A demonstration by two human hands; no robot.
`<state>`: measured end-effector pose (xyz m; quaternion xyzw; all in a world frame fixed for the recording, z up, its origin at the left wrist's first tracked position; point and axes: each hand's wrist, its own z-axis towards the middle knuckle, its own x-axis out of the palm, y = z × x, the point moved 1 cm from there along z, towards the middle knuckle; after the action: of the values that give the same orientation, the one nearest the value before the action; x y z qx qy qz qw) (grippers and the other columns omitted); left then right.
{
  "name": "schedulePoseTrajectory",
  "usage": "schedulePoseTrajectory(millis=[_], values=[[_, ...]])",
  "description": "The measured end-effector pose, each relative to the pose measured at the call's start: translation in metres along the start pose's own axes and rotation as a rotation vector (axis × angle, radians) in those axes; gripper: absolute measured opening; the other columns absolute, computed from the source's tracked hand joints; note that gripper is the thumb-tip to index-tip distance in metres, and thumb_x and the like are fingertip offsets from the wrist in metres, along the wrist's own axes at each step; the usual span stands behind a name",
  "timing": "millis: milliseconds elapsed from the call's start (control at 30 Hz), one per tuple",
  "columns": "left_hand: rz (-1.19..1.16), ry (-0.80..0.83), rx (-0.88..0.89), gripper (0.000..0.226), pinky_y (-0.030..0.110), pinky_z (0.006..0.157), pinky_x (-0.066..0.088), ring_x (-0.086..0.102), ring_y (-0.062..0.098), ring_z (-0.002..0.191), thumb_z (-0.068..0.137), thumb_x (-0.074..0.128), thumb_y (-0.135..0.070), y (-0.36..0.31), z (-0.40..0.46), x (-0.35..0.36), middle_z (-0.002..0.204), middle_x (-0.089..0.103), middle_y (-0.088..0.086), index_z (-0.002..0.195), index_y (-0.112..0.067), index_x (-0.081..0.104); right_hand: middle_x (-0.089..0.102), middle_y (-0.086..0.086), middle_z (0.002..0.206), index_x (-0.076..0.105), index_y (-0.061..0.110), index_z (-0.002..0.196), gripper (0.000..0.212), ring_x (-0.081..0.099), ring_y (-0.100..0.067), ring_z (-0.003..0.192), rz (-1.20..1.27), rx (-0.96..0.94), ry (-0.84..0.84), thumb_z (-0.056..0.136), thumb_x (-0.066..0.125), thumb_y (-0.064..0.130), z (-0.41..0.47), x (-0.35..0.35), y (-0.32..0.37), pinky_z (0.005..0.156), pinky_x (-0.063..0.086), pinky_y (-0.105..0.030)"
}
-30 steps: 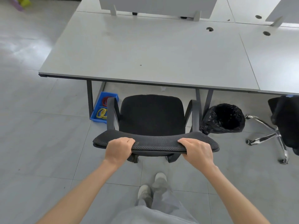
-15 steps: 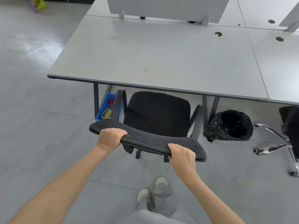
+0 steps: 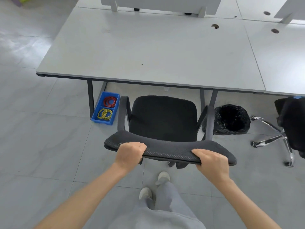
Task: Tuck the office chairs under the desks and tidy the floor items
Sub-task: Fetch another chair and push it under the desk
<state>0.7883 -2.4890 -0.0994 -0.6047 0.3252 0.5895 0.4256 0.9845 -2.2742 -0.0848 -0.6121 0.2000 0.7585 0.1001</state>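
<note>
A black office chair (image 3: 162, 119) with armrests stands in front of the grey desk (image 3: 148, 50), its seat just short of the desk's front edge. My left hand (image 3: 129, 152) grips the left part of the chair's backrest top, and my right hand (image 3: 212, 162) grips the right part. On the floor under the desk's left leg lies a blue tray (image 3: 105, 108) holding red and yellow rubber bands. A bin lined with a black bag (image 3: 231, 119) stands right of the chair, by the desk legs.
A second black chair (image 3: 292, 123) with a chrome star base (image 3: 272, 138) stands at the right edge, partly under the neighbouring desk (image 3: 280, 57). Dark desk legs (image 3: 90, 98) flank the chair. My feet (image 3: 155, 185) are just behind it on grey floor tiles.
The chair's backrest swung skewed half a second ago and now sits nearly square to the desk again. Both hands kept their grip throughout.
</note>
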Motion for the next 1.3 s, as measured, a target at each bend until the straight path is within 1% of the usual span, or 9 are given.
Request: schedulePoseTrajectory(millis=[167, 367, 533, 667, 867, 1033, 1133, 1167, 1300], values=[[0.076, 0.081, -0.094, 0.026, 0.014, 0.035, 0.021, 0.047, 0.015, 0.032, 0.029, 0.072, -0.008, -0.034, 0.047, -0.002, 0.037, 0.048, -0.004, 0.045, -0.018, 0.055, 0.075, 0.005, 0.078, 0.075, 0.019, 0.08, 0.047, 0.072, -0.016, 0.067, -0.011, -0.02, 0.063, 0.037, 0.086, 0.004, 0.05, -0.009, -0.052, 0.048, 0.052, -0.025], [0.061, 0.135, -0.156, 0.026, 0.017, 0.032, 0.027, 0.05, 0.019, 0.033, 0.033, 0.08, -0.01, -0.016, 0.116, 0.002, 0.038, 0.054, -0.001, 0.048, -0.017, 0.06, 0.073, 0.007, 0.07, 0.074, 0.022, 0.077, 0.026, 0.07, -0.015, 0.061, -0.016, -0.003, 0.031, 0.051, 0.07, 0.017, 0.106, -0.008, -0.077, 0.044, 0.046, -0.024], [0.014, 0.106, -0.139, 0.023, 0.012, 0.038, 0.016, 0.051, 0.016, 0.033, 0.044, 0.08, -0.006, -0.006, 0.14, -0.002, 0.04, 0.057, -0.004, 0.051, -0.019, 0.062, 0.072, 0.004, 0.069, 0.073, 0.018, 0.075, 0.041, 0.069, -0.018, 0.062, 0.045, -0.019, 0.034, 0.038, 0.084, 0.004, 0.132, 0.0, -0.09, 0.045, 0.051, -0.025], [-0.016, 0.102, -0.059, 0.017, 0.019, 0.033, 0.04, 0.056, 0.015, 0.039, 0.054, 0.06, -0.001, 0.003, 0.115, 0.007, 0.049, 0.061, -0.003, 0.06, -0.016, 0.064, 0.07, 0.004, 0.067, 0.072, 0.017, 0.074, 0.045, 0.068, -0.017, 0.058, 0.083, -0.096, 0.046, 0.033, 0.084, 0.005, 0.115, 0.006, -0.086, 0.044, 0.051, -0.022], [-0.018, -0.057, 0.047, 0.055, 0.024, 0.039, 0.048, 0.059, 0.018, 0.044, 0.08, 0.015, 0.001, 0.027, 0.09, -0.002, 0.056, 0.064, 0.0, 0.066, -0.011, 0.067, 0.071, 0.008, 0.067, 0.074, 0.016, 0.07, 0.044, 0.068, -0.011, 0.06, 0.085, -0.183, 0.022, 0.031, 0.079, -0.002, 0.112, 0.017, -0.06, 0.049, 0.053, -0.017], [-0.004, -0.069, 0.086, 0.051, 0.026, 0.04, 0.051, 0.062, 0.021, 0.046, 0.083, 0.021, -0.001, 0.057, 0.113, -0.005, 0.057, 0.066, 0.003, 0.069, -0.009, 0.069, 0.067, 0.003, 0.061, 0.069, 0.016, 0.066, 0.034, 0.066, -0.016, 0.055, 0.051, -0.085, 0.046, 0.04, 0.077, -0.004, 0.131, 0.028, -0.049, 0.043, 0.051, -0.023], [0.022, -0.009, 0.075, 0.015, 0.025, 0.043, 0.053, 0.066, 0.022, 0.049, 0.066, 0.063, -0.002, 0.087, 0.14, -0.022, 0.064, 0.072, 0.005, 0.074, -0.008, 0.074, 0.066, 0.0, 0.059, 0.067, 0.015, 0.065, 0.033, 0.064, -0.018, 0.052, 0.019, -0.032, 0.135, 0.037, 0.08, 0.004, 0.161, 0.031, -0.029, 0.04, 0.049, -0.026], [0.029, 0.014, 0.059, 0.022, 0.024, 0.043, 0.054, 0.066, 0.022, 0.049, 0.055, 0.073, -0.001, 0.098, 0.148, -0.026, 0.065, 0.073, 0.005, 0.074, -0.009, 0.075, 0.066, 0.001, 0.058, 0.066, 0.016, 0.065, 0.035, 0.063, -0.018, 0.051, 0.009, -0.019, 0.164, 0.035, 0.083, 0.008, 0.174, 0.032, -0.023, 0.039, 0.048, -0.025], [0.013, 0.096, -0.032, 0.022, 0.026, 0.041, 0.051, 0.063, 0.025, 0.043, 0.053, 0.068, -0.002, 0.125, 0.174, -0.032, 0.056, 0.07, 0.005, 0.072, -0.012, 0.074, 0.066, 0.005, 0.059, 0.067, 0.02, 0.069, 0.024, 0.064, -0.019, 0.054, -0.027, 0.009, 0.219, 0.052, 0.084, 0.02, 0.213, 0.032, -0.011, 0.045, 0.039, -0.02]])
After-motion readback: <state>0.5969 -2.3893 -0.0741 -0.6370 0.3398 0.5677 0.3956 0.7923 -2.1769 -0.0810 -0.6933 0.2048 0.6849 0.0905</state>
